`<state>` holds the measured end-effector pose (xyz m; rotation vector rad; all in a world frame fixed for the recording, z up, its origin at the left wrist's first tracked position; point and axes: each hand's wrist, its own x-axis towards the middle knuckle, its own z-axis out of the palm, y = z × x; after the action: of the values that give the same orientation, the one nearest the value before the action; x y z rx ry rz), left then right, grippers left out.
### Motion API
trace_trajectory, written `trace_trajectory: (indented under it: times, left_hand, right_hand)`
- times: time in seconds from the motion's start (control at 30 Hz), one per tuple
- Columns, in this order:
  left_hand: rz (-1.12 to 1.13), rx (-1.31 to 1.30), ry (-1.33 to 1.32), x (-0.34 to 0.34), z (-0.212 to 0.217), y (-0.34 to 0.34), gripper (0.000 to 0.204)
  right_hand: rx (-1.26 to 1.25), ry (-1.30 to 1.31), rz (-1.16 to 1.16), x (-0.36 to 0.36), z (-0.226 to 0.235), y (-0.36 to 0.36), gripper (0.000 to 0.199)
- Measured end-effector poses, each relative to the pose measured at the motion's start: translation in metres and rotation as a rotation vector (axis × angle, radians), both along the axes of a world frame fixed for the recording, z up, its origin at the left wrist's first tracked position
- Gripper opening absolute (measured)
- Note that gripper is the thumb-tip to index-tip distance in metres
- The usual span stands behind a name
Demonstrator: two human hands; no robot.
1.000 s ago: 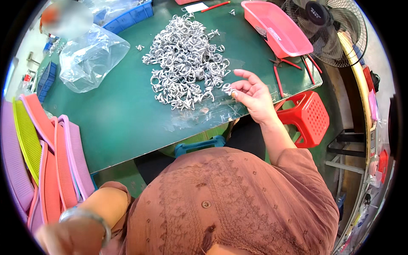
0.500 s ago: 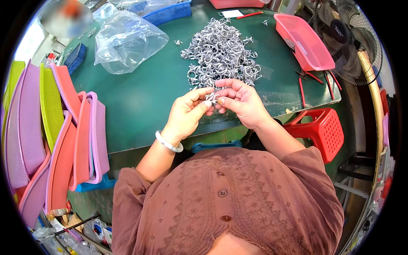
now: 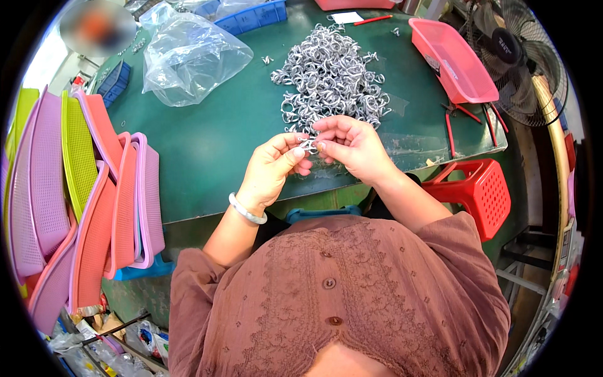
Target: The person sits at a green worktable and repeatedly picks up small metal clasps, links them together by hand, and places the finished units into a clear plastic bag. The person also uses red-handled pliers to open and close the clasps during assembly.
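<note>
Between the fingertips of both hands is a small silvery metal piece [image 3: 306,145], curved and partly covered by the fingers. My left hand [image 3: 276,162], with a pale bangle [image 3: 247,209] on its wrist, pinches it between thumb and fingers. From the other side my right hand [image 3: 352,147] grips the same piece with thumb and forefinger. Just beyond the hands lies a large heap of silvery ring-like metal parts [image 3: 333,75] on the green table [image 3: 213,144]. Whether the held piece is one part or several joined ones, I cannot tell.
A clear plastic bag [image 3: 188,60] and a blue crate [image 3: 254,17] lie at the back left. To the right are a pink tray [image 3: 455,69], red-handled pliers [image 3: 451,129], a fan [image 3: 512,50] and a red stool [image 3: 480,198]. Colourful baskets [image 3: 113,201] are stacked on the left.
Both hands have shifted slightly left with the small metal piece, which is turned a little and shows more between the fingertips. The heap looks the same.
</note>
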<state>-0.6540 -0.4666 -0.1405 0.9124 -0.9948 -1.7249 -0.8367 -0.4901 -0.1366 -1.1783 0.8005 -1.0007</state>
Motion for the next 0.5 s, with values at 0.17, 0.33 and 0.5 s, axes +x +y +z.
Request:
trace_trajectory:
  times: [0.17, 0.33, 0.5]
  left_hand:
    - [0.005, 0.005, 0.009, 0.0055, -0.0031, -0.0011, 0.021]
    - [0.017, 0.014, 0.031, 0.0077, -0.0027, 0.0007, 0.021]
    - [-0.008, 0.089, 0.173, 0.0078, -0.0022, 0.002, 0.021]
  right_hand:
    - [0.069, 0.032, 0.065, -0.002, 0.0042, -0.0026, 0.027]
    - [0.146, -0.028, 0.104, -0.0036, 0.0078, -0.003, 0.026]
    - [0.283, -0.177, 0.146, -0.0048, -0.0003, -0.0048, 0.025]
